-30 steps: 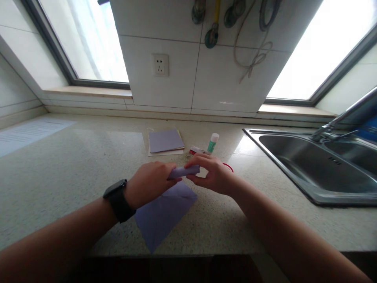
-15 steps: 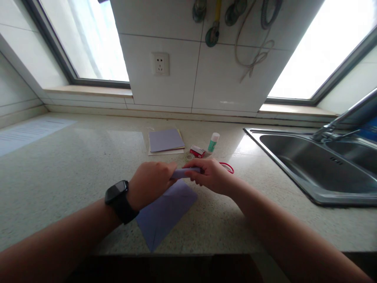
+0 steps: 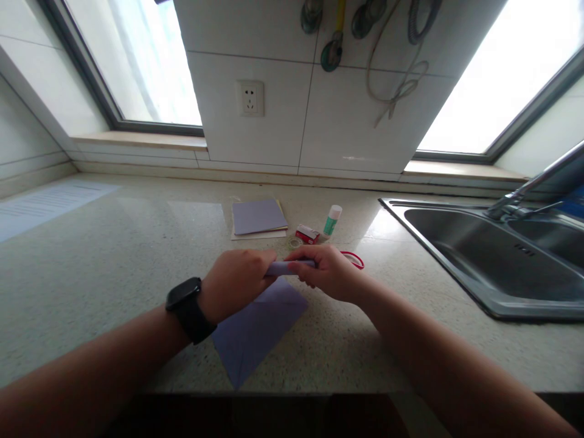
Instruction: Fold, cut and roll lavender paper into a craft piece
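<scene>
Both hands are curled tight around the rolled edge of a lilac paper sheet point(image 3: 260, 328). Left hand point(image 3: 232, 283) grips one end, right hand point(image 3: 326, 274) pinches the other, fingers closed.

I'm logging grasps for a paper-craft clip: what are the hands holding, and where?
Both hold the purple paper by its rolled far edge: left hand on the roll's left end, right hand on its right end.

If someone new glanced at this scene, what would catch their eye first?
Most striking are the left hand and right hand gripping a rolled lilac paper at the countertop's middle. Behind them lie a lilac paper stack and a glue stick; a steel sink sits at right.
</scene>
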`<state>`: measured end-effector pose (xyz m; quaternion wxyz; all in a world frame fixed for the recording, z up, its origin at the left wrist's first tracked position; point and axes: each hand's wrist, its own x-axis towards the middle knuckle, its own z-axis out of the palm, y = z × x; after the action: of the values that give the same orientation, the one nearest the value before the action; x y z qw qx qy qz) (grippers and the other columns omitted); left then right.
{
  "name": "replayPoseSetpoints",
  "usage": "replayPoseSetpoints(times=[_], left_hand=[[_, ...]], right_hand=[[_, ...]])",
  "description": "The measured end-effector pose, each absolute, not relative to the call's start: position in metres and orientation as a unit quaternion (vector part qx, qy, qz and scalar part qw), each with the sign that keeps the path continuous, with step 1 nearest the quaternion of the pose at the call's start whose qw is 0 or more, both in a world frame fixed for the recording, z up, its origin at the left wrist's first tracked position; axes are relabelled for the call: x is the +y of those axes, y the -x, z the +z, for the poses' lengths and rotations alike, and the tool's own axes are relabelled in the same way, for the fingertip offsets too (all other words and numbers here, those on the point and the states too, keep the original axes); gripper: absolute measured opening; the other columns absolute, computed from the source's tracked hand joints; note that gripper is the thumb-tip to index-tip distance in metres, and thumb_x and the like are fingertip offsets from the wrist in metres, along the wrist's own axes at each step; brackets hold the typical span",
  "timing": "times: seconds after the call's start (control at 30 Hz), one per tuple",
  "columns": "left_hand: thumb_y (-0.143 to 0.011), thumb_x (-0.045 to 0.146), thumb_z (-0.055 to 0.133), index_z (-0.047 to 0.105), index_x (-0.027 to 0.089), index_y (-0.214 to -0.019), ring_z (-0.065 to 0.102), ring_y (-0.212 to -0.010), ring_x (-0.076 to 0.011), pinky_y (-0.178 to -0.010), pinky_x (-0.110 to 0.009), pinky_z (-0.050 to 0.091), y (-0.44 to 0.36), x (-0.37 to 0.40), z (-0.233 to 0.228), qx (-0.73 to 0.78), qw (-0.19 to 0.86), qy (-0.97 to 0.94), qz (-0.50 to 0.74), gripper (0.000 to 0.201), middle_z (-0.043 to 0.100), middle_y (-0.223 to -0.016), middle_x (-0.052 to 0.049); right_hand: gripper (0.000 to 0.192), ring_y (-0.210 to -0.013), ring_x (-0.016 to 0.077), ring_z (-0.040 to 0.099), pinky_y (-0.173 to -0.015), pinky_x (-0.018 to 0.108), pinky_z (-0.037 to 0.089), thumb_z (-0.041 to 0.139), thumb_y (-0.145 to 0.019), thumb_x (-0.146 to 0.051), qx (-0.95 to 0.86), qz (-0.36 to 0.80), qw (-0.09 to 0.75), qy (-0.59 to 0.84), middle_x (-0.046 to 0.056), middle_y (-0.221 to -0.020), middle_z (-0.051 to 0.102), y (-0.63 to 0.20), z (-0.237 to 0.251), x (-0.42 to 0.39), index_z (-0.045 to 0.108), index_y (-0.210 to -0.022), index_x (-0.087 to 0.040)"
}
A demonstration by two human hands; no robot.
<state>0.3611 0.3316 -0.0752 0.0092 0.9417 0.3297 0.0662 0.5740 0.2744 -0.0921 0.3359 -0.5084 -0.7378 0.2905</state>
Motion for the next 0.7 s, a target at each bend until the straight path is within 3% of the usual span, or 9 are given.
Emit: replayPoseSetpoints(times=[0.07,0.13,0.3,0.47,0.53,0.7], left_hand=[[-0.099,0.037,0.050,0.061,0.020,-0.088,0.070,-0.075,-0.0269,-0.058,-0.033,0.039,-0.362,0.330,-0.076,0.326,-0.007,-0.942,0.073,0.023,0.073,-0.082,-0.007],[-0.099,0.037,0.049,0.061,0.020,-0.089,0.070,-0.077,-0.0278,-0.060,-0.033,0.041,-0.362,0.330,-0.076,0.330,-0.013,-0.941,0.077,0.024,0.073,-0.084,-0.008],[-0.100,0.047,0.048,0.066,0.021,-0.097,0.070,-0.079,-0.0267,-0.063,-0.033,0.043,-0.360,0.335,-0.076,0.328,0.059,-0.939,0.084,0.032,0.075,-0.088,-0.008],[-0.100,0.048,0.048,0.070,0.023,-0.096,0.069,-0.077,-0.0203,-0.068,-0.029,0.045,-0.360,0.342,-0.077,0.250,0.195,-0.947,0.055,0.034,0.075,-0.086,-0.003],[-0.100,0.049,0.047,0.070,0.023,-0.095,0.069,-0.076,-0.0209,-0.067,-0.029,0.045,-0.360,0.341,-0.078,0.254,0.187,-0.948,0.050,0.035,0.075,-0.085,-0.003],[-0.100,0.048,0.047,0.066,0.021,-0.089,0.069,-0.072,-0.0266,-0.058,-0.032,0.040,-0.360,0.334,-0.076,0.318,0.033,-0.946,0.048,0.035,0.073,-0.080,-0.007]], right_hand=[[0.027,-0.055,0.0112,0.055,-0.049,0.023,0.041,0.056,-0.098,-0.041,-0.694,0.365,0.338,0.520,-0.002,-0.065,0.061,-0.572,-0.097,0.277,0.068,-0.103,-0.017],[0.025,-0.061,0.0120,0.059,-0.054,0.024,0.045,0.056,-0.098,-0.038,-0.700,0.356,0.348,0.512,0.000,-0.072,0.064,-0.572,-0.099,0.278,0.068,-0.106,-0.017],[0.021,-0.095,0.0181,0.063,-0.084,0.033,0.051,0.060,-0.097,-0.024,-0.824,0.140,0.360,0.415,0.007,-0.102,0.068,-0.577,-0.090,0.276,0.067,-0.116,-0.019],[0.023,-0.096,0.0197,0.062,-0.089,0.037,0.051,0.055,-0.100,-0.023,-0.877,0.015,0.326,0.353,0.009,-0.102,0.066,-0.580,-0.083,0.272,0.066,-0.120,-0.021],[0.022,-0.094,0.0199,0.063,-0.086,0.036,0.051,0.055,-0.100,-0.023,-0.880,0.025,0.305,0.364,0.009,-0.100,0.068,-0.579,-0.082,0.271,0.066,-0.118,-0.019],[0.018,-0.081,0.0153,0.065,-0.071,0.028,0.048,0.059,-0.097,-0.027,-0.823,0.163,0.288,0.462,0.004,-0.091,0.073,-0.575,-0.083,0.269,0.070,-0.110,-0.019]])
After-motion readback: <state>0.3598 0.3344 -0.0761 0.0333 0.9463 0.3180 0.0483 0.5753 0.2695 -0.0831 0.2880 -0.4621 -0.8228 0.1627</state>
